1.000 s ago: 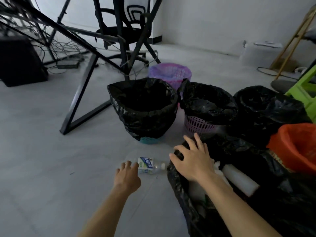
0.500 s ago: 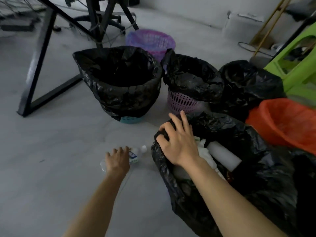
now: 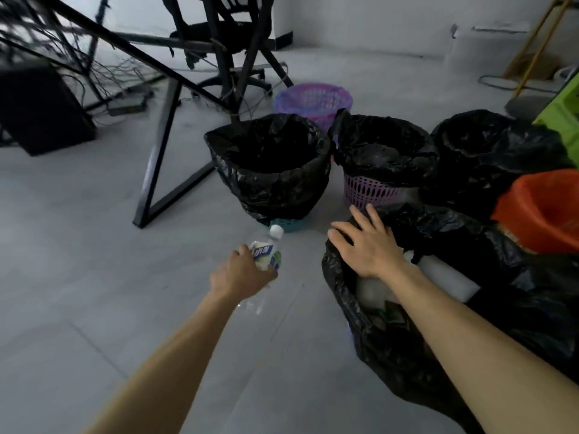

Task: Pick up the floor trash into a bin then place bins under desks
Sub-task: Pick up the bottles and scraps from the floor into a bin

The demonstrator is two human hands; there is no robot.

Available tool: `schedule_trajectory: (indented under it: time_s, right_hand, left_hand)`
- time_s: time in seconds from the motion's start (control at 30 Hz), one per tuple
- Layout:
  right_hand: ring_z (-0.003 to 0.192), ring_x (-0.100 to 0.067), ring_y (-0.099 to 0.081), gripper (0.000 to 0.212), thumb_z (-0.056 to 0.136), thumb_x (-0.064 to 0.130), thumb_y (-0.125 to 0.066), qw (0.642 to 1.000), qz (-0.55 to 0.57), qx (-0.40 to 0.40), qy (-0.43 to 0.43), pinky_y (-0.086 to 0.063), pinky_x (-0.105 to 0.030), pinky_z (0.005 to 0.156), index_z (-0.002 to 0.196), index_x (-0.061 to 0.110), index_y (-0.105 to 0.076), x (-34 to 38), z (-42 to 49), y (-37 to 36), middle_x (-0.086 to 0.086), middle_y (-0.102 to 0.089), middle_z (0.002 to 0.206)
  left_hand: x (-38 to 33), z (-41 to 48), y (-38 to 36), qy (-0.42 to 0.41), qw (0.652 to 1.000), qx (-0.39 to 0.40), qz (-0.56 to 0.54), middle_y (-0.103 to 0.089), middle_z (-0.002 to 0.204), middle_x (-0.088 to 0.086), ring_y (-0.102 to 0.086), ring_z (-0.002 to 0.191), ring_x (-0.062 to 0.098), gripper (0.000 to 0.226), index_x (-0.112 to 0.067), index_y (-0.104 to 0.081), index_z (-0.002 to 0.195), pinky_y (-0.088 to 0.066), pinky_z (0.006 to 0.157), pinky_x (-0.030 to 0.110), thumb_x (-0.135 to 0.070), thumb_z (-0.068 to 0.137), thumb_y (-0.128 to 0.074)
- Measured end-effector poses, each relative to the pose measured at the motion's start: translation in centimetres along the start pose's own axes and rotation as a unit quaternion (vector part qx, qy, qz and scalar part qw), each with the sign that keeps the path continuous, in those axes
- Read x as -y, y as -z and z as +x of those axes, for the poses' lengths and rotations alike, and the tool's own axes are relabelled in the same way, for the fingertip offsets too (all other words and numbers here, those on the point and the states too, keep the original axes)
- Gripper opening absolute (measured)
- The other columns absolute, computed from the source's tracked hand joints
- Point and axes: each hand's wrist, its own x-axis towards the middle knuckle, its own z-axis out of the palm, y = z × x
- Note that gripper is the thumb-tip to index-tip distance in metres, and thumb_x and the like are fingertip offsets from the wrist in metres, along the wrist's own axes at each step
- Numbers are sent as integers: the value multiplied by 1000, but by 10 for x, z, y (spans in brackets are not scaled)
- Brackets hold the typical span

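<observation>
**As the left hand (image 3: 241,274) grips a bottle (image 3: 268,252)**

Where the grey floor (image 3: 78,277) shows at its left, the black-lined bin (image 3: 391,355) bears the right hand (image 3: 366,245) on its rim, fingers spread. Just left of it, the left hand curls round the bottle, cap pointing away.

- A pale grey tiled floor (image 3: 78,245) spreads around a black metal desk frame (image 3: 158,151) with slanted legs.
- Behind the desk frame stands a black office chair (image 3: 219,32).
- Left of the desk frame lie tangled cables (image 3: 103,70) and a black box (image 3: 37,111).
- Beyond the desk frame rises a white wall (image 3: 360,20) with dark skirting (image 3: 283,37).
- Far right of the desk frame, yellow poles (image 3: 529,67) lean near a green plastic stool (image 3: 560,117).
</observation>
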Motion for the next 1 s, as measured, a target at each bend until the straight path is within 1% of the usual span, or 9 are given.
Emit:
schedule_trajectory:
  time_s: [0.1,0.2,0.33,0.43,0.53,0.6,0.7,0.8,1.0]
  right_hand:
    - [152,-15,-8,51,103,51,-24,980,181,-79,4,-13,-40,121,149,35,-40,7,-13,17,7,-25,162]
    - [137,-13,-42,47,106,39,-28,922,302,-239,-46,-30,-21,104,142,22,-53,-16,-40,48,6,-51,146]
    - [103,-22,-59,40,104,32,-35,887,286,-338,-132,-38,-30,83,113,11,-67,-68,-66,81,-7,-69,110]
    - [106,-29,-60,33,99,36,-43,899,232,-324,-183,-41,-33,82,112,17,-67,-123,-89,90,-6,-70,106]
    - [117,-30,-55,41,92,43,-51,934,161,-246,-203,-45,-42,99,125,20,-61,-143,-91,75,-8,-64,124]
    - [124,-31,-51,45,92,43,-51,944,154,-202,-213,-46,-44,100,133,23,-53,-148,-96,70,-6,-54,138]
    - [129,-30,-47,46,98,33,-49,953,137,-170,-209,-47,-40,93,143,25,-43,-160,-104,67,-3,-38,151]
    - [131,-31,-45,51,100,28,-46,961,96,-176,-190,-46,-40,91,149,25,-34,-162,-107,59,-2,-31,156]
    - [132,-30,-46,58,102,30,-43,966,55,-164,-194,-47,-39,93,155,23,-22,-157,-107,59,-4,-24,159]
  left_hand:
    - [-33,-25,34,-37,992,-55,-108,-58,108,2,-61,93,27,65,-21,-46,116,-53,79,41,-69,75,-63]
    - [-102,-62,56,-104,969,-96,-202,-57,104,-2,-59,92,25,59,-23,-45,108,-52,80,43,-68,74,-62]
    - [-179,-102,41,-162,955,-40,-247,-57,105,-4,-61,95,23,61,-26,-43,106,-53,83,48,-73,71,-58]
    - [-220,-137,8,-192,963,-13,-189,-54,113,-6,-60,97,25,64,-25,-40,116,-51,81,43,-72,75,-57]
    - [-216,-139,-7,-220,970,-43,-94,-49,130,-1,-62,101,33,78,-31,-23,144,-44,72,39,-69,82,-54]
    - [-208,-134,-11,-242,967,-52,-55,-45,132,2,-62,98,35,75,-43,-14,148,-46,70,40,-71,86,-47]
    - [-203,-132,-21,-265,963,-51,-14,-33,147,1,-50,123,30,62,-50,-24,145,-52,86,47,-75,89,-35]
    - [-192,-132,-29,-316,943,-60,87,-29,158,-4,-28,142,25,54,-50,-37,143,-33,110,44,-70,94,-29]
    - [-182,-131,-51,-353,922,-43,155,-48,149,-11,-36,139,19,54,-52,-27,148,-32,106,43,-66,97,-20]
